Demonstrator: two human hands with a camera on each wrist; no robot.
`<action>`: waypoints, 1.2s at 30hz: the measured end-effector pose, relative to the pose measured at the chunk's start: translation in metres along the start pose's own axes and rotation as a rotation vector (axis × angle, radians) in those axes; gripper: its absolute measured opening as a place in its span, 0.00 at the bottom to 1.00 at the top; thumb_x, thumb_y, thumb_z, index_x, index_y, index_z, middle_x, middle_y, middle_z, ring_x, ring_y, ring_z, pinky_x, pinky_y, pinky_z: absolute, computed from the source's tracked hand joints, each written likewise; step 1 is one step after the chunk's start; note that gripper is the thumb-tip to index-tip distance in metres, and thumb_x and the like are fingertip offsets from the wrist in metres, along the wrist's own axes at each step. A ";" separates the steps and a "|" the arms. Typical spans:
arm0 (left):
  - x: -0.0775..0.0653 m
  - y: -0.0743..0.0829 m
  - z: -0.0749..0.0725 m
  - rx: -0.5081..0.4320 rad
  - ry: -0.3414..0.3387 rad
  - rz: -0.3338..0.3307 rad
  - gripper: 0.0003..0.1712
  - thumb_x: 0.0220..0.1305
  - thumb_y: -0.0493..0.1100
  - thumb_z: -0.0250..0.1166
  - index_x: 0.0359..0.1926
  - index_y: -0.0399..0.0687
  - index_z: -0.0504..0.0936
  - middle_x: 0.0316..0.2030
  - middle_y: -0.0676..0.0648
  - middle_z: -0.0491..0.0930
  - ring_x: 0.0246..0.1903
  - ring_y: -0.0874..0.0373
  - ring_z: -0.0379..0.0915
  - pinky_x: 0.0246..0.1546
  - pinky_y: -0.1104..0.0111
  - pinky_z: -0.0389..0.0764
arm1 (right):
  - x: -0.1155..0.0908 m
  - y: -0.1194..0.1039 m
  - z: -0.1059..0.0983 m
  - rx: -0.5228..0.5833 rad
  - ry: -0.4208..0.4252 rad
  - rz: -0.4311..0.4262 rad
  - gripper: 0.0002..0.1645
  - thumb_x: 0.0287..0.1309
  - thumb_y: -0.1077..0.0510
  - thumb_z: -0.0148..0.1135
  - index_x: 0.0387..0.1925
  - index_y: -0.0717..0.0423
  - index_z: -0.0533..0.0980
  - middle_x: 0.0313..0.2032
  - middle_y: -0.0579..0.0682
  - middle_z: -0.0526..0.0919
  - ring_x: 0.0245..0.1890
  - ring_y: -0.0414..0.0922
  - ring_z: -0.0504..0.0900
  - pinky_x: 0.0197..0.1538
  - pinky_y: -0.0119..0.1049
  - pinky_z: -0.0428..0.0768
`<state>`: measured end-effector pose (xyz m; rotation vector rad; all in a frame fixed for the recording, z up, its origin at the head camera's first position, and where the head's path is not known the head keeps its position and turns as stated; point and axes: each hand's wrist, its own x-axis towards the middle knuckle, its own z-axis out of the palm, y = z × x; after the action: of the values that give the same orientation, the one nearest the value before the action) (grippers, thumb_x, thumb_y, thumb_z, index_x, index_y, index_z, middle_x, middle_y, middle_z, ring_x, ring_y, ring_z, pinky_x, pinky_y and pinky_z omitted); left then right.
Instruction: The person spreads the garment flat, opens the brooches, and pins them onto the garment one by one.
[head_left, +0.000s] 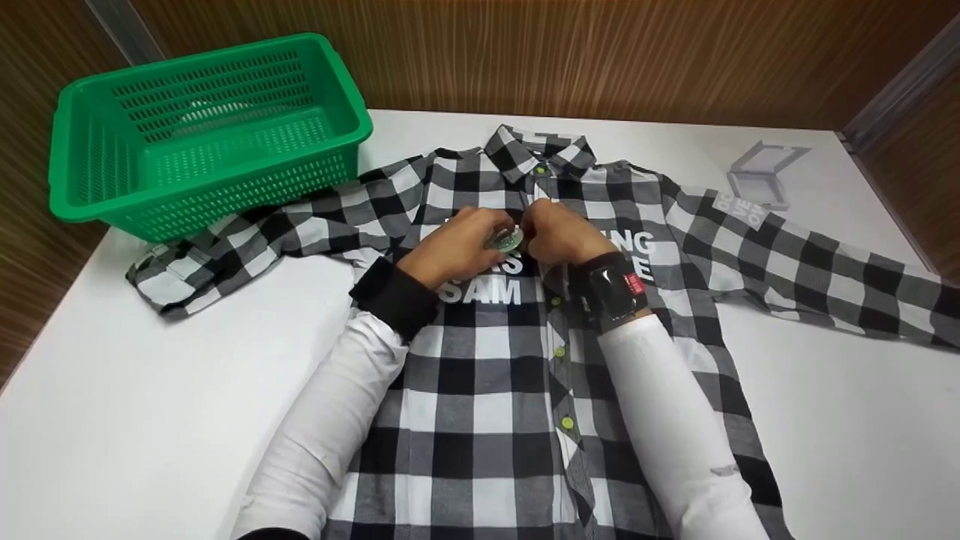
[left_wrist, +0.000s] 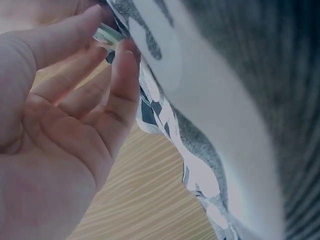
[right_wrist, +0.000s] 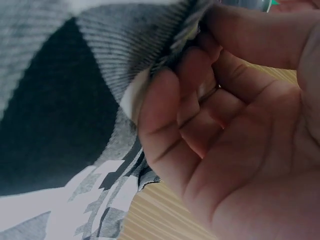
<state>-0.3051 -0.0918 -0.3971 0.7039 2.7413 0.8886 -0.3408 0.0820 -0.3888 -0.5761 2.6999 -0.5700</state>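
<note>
Left hand [head_left: 457, 246], centre of frame: thumb and fingers pinching a small, round, glassy disc [head_left: 509, 240] | right hand [head_left: 561, 232], just beside: clamped on the front edge of a black-and-white checked fabric shirt [head_left: 487, 375], spread mid-frame across the white tabletop [head_left: 150, 420] | green perforated plastic basket [head_left: 217, 178]: upper left | clear open hinged box [head_left: 757, 189]: upper right

Shirt [head_left: 457, 420]'s laid on my desk [head_left: 150, 420], collar [head_left: 508, 157] at the far end. Basket [head_left: 255, 189]'s back left, just behind the left-hand sleeve [head_left: 322, 229]; case [head_left: 756, 189]'s back right, behind the other one. My left grip [head_left: 457, 247] and right grip [head_left: 564, 234] are at the chest, disc [head_left: 510, 240] between.
</note>
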 end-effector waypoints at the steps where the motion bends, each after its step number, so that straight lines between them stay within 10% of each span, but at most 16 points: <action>1: 0.000 0.000 0.000 -0.003 0.000 -0.002 0.19 0.61 0.35 0.65 0.55 0.41 0.78 0.52 0.43 0.82 0.50 0.51 0.79 0.54 0.63 0.81 | 0.000 0.001 0.000 -0.001 -0.007 -0.005 0.11 0.43 0.71 0.54 0.29 0.59 0.78 0.29 0.53 0.79 0.31 0.50 0.76 0.34 0.37 0.75; 14: -0.003 0.004 0.001 0.052 0.008 -0.060 0.27 0.63 0.36 0.64 0.63 0.44 0.73 0.57 0.44 0.79 0.57 0.48 0.71 0.60 0.58 0.77 | 0.001 0.006 -0.003 0.017 -0.032 -0.068 0.08 0.55 0.63 0.53 0.32 0.61 0.78 0.31 0.53 0.79 0.34 0.50 0.77 0.43 0.42 0.77; 23: 0.002 0.006 0.006 -0.024 0.025 0.042 0.26 0.62 0.29 0.57 0.62 0.43 0.72 0.51 0.42 0.81 0.48 0.51 0.80 0.49 0.65 0.83 | 0.000 0.006 -0.004 0.062 -0.051 -0.040 0.08 0.55 0.66 0.54 0.36 0.63 0.78 0.34 0.57 0.82 0.35 0.52 0.79 0.46 0.44 0.79; 36: 0.002 0.004 0.005 -0.021 0.015 0.040 0.32 0.66 0.37 0.57 0.71 0.47 0.65 0.61 0.42 0.75 0.57 0.51 0.74 0.61 0.64 0.76 | 0.002 0.006 -0.003 0.050 -0.052 -0.079 0.08 0.59 0.62 0.58 0.37 0.61 0.81 0.35 0.57 0.82 0.35 0.51 0.79 0.47 0.45 0.79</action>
<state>-0.3043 -0.0858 -0.3987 0.7532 2.7358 0.9337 -0.3453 0.0868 -0.3893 -0.6770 2.6166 -0.6323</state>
